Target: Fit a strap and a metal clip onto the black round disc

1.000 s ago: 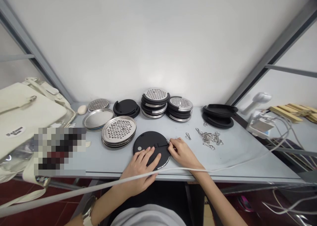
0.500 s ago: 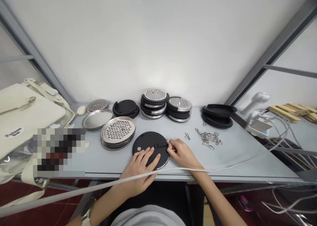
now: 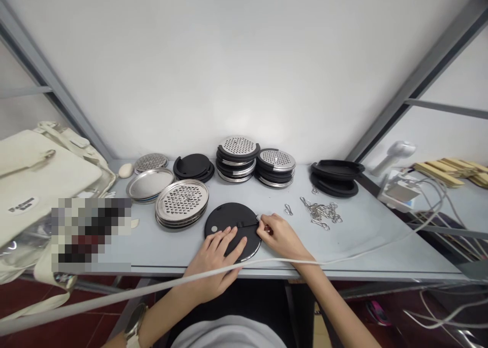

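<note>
A round black disc (image 3: 229,217) lies flat on the grey table (image 3: 362,236) in front of me. My left hand (image 3: 216,259) rests on its near half with fingers stretched out, pressing it down. My right hand (image 3: 281,236) is at the disc's right edge, fingers pinched on a small metal clip (image 3: 259,218) at the rim. A loose pile of metal clips (image 3: 322,212) lies to the right of that hand.
Perforated steel discs (image 3: 182,200) and a plain steel plate (image 3: 150,183) sit left of the black disc. Stacks of black-and-steel discs (image 3: 238,157) and black rings (image 3: 335,176) line the back. A white bag (image 3: 41,170) is at left. A white cable (image 3: 343,259) crosses the front edge.
Almost nothing has moved. My right hand has shifted very slightly at the disc's right edge; my left hand stays flat on the disc.
</note>
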`<state>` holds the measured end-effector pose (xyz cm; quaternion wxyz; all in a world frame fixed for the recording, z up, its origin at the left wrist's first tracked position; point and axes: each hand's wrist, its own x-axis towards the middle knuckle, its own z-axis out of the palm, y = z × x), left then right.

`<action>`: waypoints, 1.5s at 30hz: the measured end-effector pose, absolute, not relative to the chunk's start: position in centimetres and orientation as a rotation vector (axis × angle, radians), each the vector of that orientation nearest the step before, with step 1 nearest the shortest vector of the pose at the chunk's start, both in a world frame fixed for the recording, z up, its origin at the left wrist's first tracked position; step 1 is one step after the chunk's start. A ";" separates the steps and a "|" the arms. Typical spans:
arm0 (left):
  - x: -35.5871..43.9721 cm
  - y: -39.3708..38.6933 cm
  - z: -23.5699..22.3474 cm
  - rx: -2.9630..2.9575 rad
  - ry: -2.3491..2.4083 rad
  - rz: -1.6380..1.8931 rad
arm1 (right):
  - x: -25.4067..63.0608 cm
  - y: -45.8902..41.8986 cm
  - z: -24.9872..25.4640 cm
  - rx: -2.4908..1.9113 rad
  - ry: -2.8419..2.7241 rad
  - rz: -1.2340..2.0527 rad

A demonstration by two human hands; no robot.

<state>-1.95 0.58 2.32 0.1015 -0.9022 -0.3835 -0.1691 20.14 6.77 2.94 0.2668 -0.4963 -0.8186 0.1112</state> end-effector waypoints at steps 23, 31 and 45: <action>-2.0 0.7 2.3 -2.671 -1.126 -0.493 | 20.1 6.7 3.0 -1.331 -2.208 0.313; -2.0 0.7 2.1 -2.681 -1.143 -0.460 | 20.2 6.7 2.9 -1.349 -2.224 0.319; -2.0 0.6 2.2 -2.684 -1.138 -0.473 | 20.2 6.7 2.9 -1.359 -2.211 0.337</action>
